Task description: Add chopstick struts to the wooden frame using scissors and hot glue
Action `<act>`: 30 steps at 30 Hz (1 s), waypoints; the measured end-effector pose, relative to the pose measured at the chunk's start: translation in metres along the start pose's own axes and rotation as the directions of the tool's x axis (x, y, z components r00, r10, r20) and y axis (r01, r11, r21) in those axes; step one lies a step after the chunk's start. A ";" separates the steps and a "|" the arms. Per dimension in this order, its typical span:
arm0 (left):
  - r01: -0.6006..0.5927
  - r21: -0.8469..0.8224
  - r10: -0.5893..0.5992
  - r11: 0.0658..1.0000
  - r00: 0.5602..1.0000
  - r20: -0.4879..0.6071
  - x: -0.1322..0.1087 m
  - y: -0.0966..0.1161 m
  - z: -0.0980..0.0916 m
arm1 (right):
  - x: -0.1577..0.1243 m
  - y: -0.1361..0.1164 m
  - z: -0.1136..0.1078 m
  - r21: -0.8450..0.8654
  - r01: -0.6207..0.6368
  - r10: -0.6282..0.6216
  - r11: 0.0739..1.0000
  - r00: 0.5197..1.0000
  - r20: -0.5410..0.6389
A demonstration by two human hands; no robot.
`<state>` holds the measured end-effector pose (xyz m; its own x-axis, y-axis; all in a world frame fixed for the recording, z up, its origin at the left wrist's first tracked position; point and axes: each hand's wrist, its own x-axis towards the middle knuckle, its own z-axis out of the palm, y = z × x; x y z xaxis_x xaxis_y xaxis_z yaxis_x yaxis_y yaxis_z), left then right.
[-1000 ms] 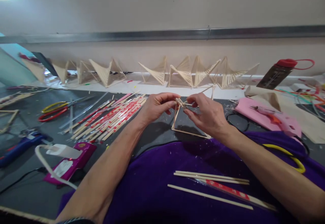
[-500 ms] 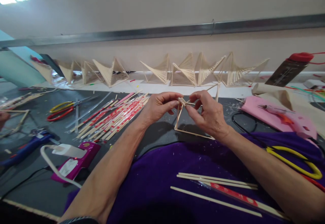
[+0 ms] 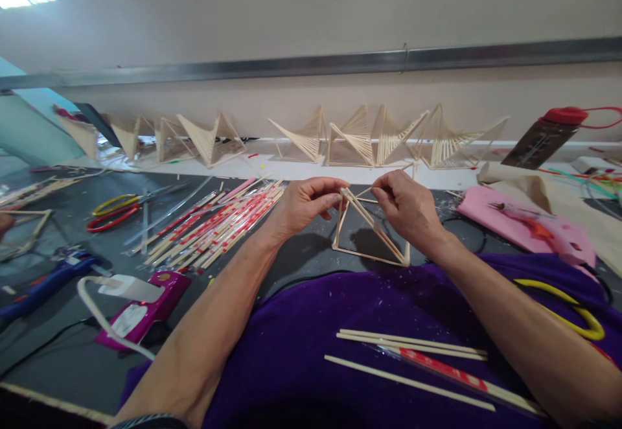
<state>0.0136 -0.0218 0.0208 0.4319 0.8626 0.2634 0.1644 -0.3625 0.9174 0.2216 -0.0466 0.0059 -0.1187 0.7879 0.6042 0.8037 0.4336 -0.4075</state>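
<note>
My left hand (image 3: 304, 208) pinches the top corner of a small frame of thin wooden sticks (image 3: 372, 259), which stands on the dark tabletop. Two sticks slope side by side from that corner down to the frame's near right corner. To the right of the held corner is my right hand (image 3: 408, 207), its thumb and fingertips pressed together beside a thin stick of the frame. Whatever lies between those fingertips is too small or hidden to make out. On the purple cloth (image 3: 291, 358) over my lap lie several loose sticks (image 3: 408, 382), some in a red-printed wrapper.
Wrapped chopsticks (image 3: 218, 225) are heaped left, near scissors (image 3: 116, 212), a blue glue gun (image 3: 53, 283) and a magenta power box (image 3: 146, 309). Finished stick models (image 3: 350, 140) line the wall. A pink glue gun (image 3: 539, 228) and a bottle (image 3: 544, 137) are right.
My right hand has drawn away from the frame's top corner to the right, uncovering the two sloping sticks. My left hand keeps its pinch there.
</note>
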 end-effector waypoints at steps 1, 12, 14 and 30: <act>0.005 0.001 -0.005 1.000 1.000 0.000 0.000 0.000 0.000 | 0.000 0.003 -0.004 -0.064 0.012 -0.011 0.998 1.000 0.002; -0.018 0.028 0.018 0.999 1.000 0.023 0.000 0.000 -0.001 | 0.006 -0.004 -0.017 0.302 0.067 -0.132 0.951 0.971 0.199; -0.021 0.039 0.020 0.999 1.000 0.014 0.000 0.001 -0.001 | 0.006 -0.004 -0.010 0.375 0.015 -0.127 0.927 0.953 0.275; 0.008 0.035 -0.008 0.999 1.000 0.009 0.000 -0.001 -0.001 | -0.001 -0.008 -0.007 -0.235 0.090 -0.026 0.968 0.964 0.264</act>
<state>0.0124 -0.0217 0.0204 0.4384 0.8624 0.2531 0.1984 -0.3675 0.9086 0.2199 -0.0540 0.0131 -0.2889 0.8640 0.4123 0.9041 0.3879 -0.1793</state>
